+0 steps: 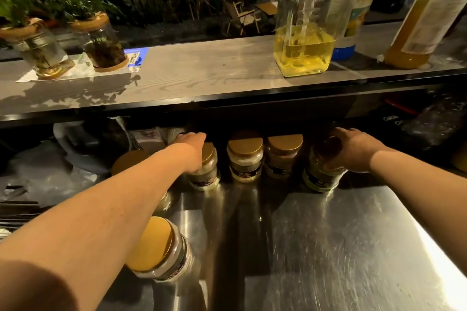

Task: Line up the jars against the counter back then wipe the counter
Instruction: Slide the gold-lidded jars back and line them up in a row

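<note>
My left hand reaches far across the steel counter and lies over the gold lid of a jar at the back, fingers curled down past its far side; I cannot tell whether they grip it. My right hand is closed around the top of a greenish jar at the right end of the row, thumb on its near side.

Between those two stand two more gold-lidded jars, one pale and one brownish, upright and just beside each other under the shelf edge. Left of my left forearm another gold lid shows, its jar mostly hidden behind my arm. A further jar sits near me, well apart from the row, partly under my left forearm.

Above the row runs a wooden shelf. On its right stands a square pump bottle of yellow liquid with taller bottles beside it; on its left are two glass jars holding plants.
</note>
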Tool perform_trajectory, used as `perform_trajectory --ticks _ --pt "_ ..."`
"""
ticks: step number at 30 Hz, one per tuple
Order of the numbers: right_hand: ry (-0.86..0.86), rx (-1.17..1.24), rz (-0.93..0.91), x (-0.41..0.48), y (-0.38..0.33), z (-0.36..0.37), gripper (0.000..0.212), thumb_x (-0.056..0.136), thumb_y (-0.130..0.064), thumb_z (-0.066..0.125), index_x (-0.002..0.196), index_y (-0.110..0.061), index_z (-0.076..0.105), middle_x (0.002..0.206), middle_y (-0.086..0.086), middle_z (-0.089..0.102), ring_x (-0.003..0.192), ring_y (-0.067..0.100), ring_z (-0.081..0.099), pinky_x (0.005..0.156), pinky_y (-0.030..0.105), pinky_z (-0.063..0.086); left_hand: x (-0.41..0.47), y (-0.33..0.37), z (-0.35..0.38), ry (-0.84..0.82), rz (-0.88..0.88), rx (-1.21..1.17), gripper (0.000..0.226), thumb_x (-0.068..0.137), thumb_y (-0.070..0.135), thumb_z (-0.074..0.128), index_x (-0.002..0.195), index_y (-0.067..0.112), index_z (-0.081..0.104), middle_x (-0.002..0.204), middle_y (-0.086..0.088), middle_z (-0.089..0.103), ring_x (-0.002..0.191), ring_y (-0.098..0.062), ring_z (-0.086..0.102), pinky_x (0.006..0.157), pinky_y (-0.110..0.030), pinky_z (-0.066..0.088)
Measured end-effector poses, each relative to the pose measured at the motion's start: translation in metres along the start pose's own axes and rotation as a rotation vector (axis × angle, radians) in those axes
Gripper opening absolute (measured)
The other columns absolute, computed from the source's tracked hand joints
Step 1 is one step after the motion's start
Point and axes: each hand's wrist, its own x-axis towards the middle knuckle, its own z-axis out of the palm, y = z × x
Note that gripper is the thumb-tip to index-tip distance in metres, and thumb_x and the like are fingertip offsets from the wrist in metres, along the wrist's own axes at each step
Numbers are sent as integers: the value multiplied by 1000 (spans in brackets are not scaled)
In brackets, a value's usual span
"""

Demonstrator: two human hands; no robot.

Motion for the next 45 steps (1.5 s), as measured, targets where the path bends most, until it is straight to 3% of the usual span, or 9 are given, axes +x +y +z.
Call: perform_trajectory --ticks 6,13,17,29,36,38,40,42,45 --pt "-44 3 -13 9 -8 -11 109 60 -41 93 151 -30 35 141 11 50 122 35 53 89 41 51 1 -3 2 19 -36 -59 87 82 36 75 152 31 25 150 -14 34 132 -39 39 96 -41 43" --pt "-63 -48 -39 18 -17 -21 106 59 -36 94 149 -26 39 139 12 54 119 34 56 90 41 55 3 7 0 57 -16 -13 94 74 33 84 149 18 30 146 -12 46 128 -35 48 95 -43 48" --pt "-84 -118 -56 24 -19 -23 106 62 -37 92 152 -30 35 143 8 52 121 31 56 86 35 54 5 10 -5 27 -7 -2 101 70 35 86 151 20 28 149 -11 44 130 -35 48 96 -43 48" --pt "-123 -241 -65 40 -23 -21 106 68 -46 87 154 -33 27 148 3 47 130 29 50 100 38 50 9 21 1 22 13 -40 102 70 32 87 152 23 27 153 -10 39 133 -37 44 97 -44 46" --pt "-118 -242 -40 39 -20 -9 100 75 -47 81 155 -30 23 150 8 44 132 33 46 104 42 46 1 14 16 23 -5 -205 100 76 27 82 154 26 19 157 -9 25 136 -35 38 100 -41 43" --pt "34 -233 -24 24 -30 -1 94 73 -59 75 150 -28 31 143 12 47 131 37 43 106 48 40 -7 12 21 10 -44 -292 105 76 23 82 155 29 13 162 -7 10 140 -34 33 104 -40 41" --pt "292 -226 -73 2 -55 10 83 72 -62 66 140 -22 42 133 15 50 123 38 46 101 51 40 -15 5 23 31 -67 -376 100 79 23 77 154 33 11 163 -3 2 140 -34 32 102 -40 42" --pt "450 -107 -218 -26 -98 23 70 70 -52 66 128 -17 50 122 15 53 112 38 51 89 50 47 -25 -10 23 123 -36 -396 84 82 28 69 148 36 18 159 0 11 133 -34 38 92 -40 46" --pt "201 185 -516 -71 -170 40 62 78 -47 68 129 -14 51 123 11 53 114 32 52 93 44 48 -38 -43 16 366 -40 -241 60 81 38 62 134 30 35 142 -5 32 126 -34 39 91 -43 44"
